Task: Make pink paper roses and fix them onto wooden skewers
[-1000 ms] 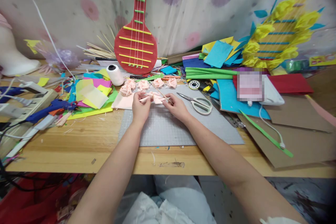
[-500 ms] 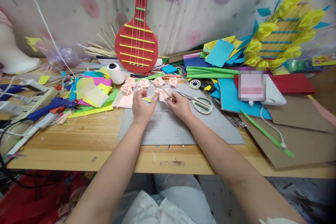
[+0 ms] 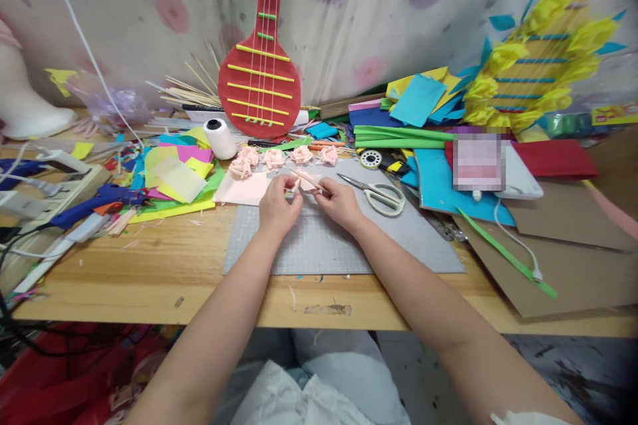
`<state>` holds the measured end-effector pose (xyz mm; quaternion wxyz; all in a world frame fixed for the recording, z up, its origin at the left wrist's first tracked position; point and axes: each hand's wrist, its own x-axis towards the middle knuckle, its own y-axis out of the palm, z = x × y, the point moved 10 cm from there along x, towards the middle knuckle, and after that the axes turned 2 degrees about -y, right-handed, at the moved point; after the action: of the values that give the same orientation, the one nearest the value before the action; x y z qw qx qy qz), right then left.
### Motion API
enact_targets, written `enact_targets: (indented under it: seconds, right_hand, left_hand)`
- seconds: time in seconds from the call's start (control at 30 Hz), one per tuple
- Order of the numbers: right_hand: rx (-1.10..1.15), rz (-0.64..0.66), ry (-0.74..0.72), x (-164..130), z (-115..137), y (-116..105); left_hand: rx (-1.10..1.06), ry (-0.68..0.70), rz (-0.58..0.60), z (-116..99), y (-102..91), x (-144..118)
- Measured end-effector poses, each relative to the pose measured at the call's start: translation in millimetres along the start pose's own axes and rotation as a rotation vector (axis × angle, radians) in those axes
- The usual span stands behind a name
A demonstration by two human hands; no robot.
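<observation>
My right hand (image 3: 341, 202) is closed on a thin wooden stick (image 3: 309, 179) that points up and to the left over the grey cutting mat (image 3: 319, 249). Close by on the left, my left hand (image 3: 279, 206) pinches a small pale pink paper piece (image 3: 297, 184) between thumb and fingers, near the stick's tip. Just beyond the stick lies more pale pink paper (image 3: 312, 180). Pink paper flowers (image 3: 274, 159) stand in a row along the mat's far edge. To the right of my right hand are scissors (image 3: 381, 198) with pale handles.
A red paper lute (image 3: 260, 89) leans at the back, beside a white thread spool (image 3: 219, 139). Coloured paper scraps (image 3: 174, 172) and a blue glue gun (image 3: 97, 204) lie left. Cardboard (image 3: 538, 279), blue sheets and a white device (image 3: 521, 172) crowd the right side.
My left hand has moved slightly right and closed its fingers on the small pink paper piece. The stick in my right hand now reaches over to the left hand's fingertips.
</observation>
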<state>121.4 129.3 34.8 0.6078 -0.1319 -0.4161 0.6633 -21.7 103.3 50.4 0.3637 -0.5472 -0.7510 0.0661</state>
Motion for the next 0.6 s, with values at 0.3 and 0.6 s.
enact_targets:
  seconds: [0.3, 0.6]
  right_hand:
    - [0.027, 0.048, -0.061, -1.2, 5.7, 5.0]
    - [-0.008, -0.008, -0.016, 0.9, -0.6, -0.2]
  left_hand:
    - [-0.046, -0.169, -0.001, 20.9, -1.4, 0.9]
    - [-0.075, -0.262, -0.079, 41.4, -7.4, 1.9]
